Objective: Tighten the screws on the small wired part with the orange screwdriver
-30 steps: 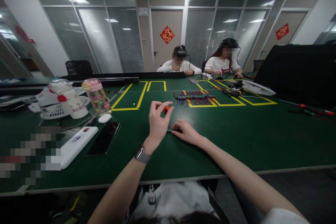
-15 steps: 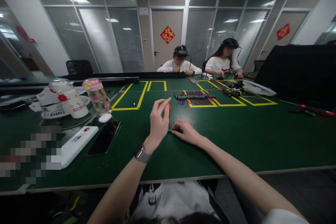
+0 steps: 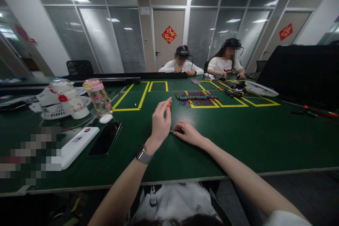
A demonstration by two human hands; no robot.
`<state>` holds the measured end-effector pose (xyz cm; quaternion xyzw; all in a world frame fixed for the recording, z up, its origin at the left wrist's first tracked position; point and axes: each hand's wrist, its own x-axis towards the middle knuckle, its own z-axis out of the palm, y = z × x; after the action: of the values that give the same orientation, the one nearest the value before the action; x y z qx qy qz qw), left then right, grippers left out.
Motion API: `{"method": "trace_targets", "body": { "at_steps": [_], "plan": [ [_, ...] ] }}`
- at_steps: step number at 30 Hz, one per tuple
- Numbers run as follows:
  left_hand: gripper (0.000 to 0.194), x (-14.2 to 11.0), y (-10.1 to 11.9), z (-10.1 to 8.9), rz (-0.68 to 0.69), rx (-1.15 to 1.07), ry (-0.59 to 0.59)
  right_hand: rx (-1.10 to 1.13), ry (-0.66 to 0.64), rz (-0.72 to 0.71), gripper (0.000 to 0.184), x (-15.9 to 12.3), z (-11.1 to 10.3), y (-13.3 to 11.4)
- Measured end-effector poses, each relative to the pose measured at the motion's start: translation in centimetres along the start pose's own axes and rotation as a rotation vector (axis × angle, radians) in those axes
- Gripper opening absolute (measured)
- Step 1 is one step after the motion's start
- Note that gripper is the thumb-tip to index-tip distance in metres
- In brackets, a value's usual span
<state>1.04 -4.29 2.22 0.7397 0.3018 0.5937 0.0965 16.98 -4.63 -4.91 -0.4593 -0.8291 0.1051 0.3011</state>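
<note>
My left hand (image 3: 161, 116), with a watch (image 3: 143, 154) on its wrist, is raised over the middle of the table, its fingers closed around a small orange-handled tool (image 3: 170, 110). Most of that tool is hidden behind the hand, so its kind does not show. Just to the right, my right hand (image 3: 186, 132) rests low at the tabletop. Its fingertips pinch the edge of a small green circuit board (image 3: 171, 131), which lies partly behind my left hand. Beyond both hands, a row of similar boards with red and blue wires (image 3: 197, 97) lies on the table.
Left on the green table (image 3: 238, 141) are a phone (image 3: 104, 139), a white power bank-like case (image 3: 79, 148), a white earbud-like case (image 3: 106, 119) and two bottles, one pink-lidded (image 3: 97, 97). Yellow tape marks the far side. Two people sit opposite. A black screen-like panel (image 3: 302, 77) stands right.
The fingers of my left hand have shifted slightly, and less of the orange tool shows. My right hand and the board have stayed in place.
</note>
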Motion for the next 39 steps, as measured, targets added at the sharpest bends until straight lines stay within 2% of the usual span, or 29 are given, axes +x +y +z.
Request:
{"method": "trace_targets", "body": {
  "at_steps": [6,12,18,24,31,36,39],
  "plan": [
    [0.019,-0.04,0.13,-0.1,0.007,0.104,0.074,0.004,0.008,-0.001,0.005,-0.05,0.06,0.03],
    [0.033,-0.02,0.01,-0.13,-0.009,0.03,0.004,0.013,0.003,0.001,0.005,-0.06,-0.05,-0.06],
    [0.02,-0.02,0.2,-0.17,-0.002,0.123,0.074,0.011,0.012,0.0,0.005,-0.04,-0.05,-0.05],
    [0.032,-0.04,-0.11,-0.08,-0.007,0.055,0.04,0.013,0.007,0.001,0.005,-0.03,-0.06,-0.12],
    [0.022,-0.02,-0.11,0.01,0.01,0.11,0.077,0.012,0.01,-0.003,0.006,-0.04,-0.02,-0.06],
    [0.032,-0.07,-0.09,-0.05,-0.013,0.055,0.018,0.01,0.008,-0.008,0.005,-0.05,-0.02,0.04],
    [0.032,-0.09,-0.06,-0.08,-0.003,0.05,0.024,0.012,0.009,-0.013,0.005,-0.05,-0.04,0.01]
  ]
}}
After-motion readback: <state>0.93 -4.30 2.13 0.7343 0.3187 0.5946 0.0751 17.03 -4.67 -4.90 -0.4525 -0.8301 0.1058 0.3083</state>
